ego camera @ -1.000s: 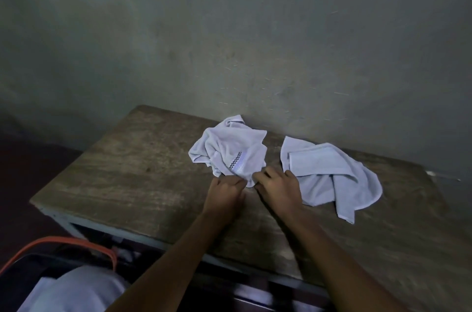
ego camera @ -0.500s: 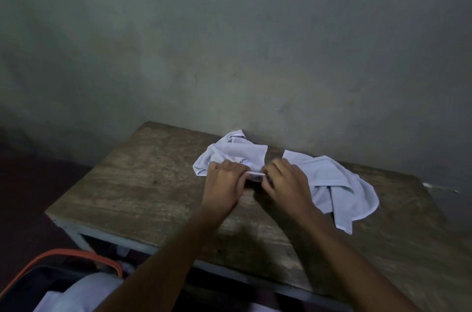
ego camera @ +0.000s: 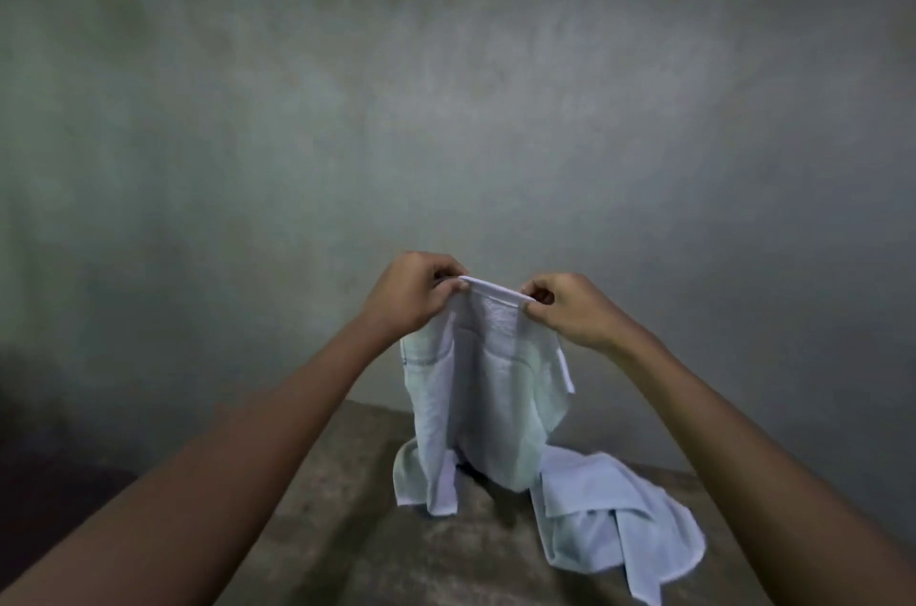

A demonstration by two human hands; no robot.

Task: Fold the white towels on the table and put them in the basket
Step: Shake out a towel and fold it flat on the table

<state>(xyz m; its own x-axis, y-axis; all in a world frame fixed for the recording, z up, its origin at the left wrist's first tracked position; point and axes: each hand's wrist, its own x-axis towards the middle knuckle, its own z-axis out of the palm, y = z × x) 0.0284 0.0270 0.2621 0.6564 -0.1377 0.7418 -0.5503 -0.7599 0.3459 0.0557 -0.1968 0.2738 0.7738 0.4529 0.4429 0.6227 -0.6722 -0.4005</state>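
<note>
A white towel [ego camera: 488, 402] hangs in the air above the wooden table [ego camera: 347, 531], held up by its top edge. My left hand [ego camera: 414, 293] pinches that edge at the left, and my right hand [ego camera: 570, 308] pinches it at the right. The hands are a short way apart with the hem stretched between them. The towel's lower end droops close to the tabletop. A second white towel [ego camera: 609, 516] lies crumpled on the table to the right, partly behind the hanging one. The basket is out of view.
A bare grey wall [ego camera: 446, 85] rises close behind the table. The floor at the lower left is dark.
Both hands have lifted the left towel off the table and raised it in front of the wall. The camera has tilted up, so the orange-rimmed basket at lower left has left the view.
</note>
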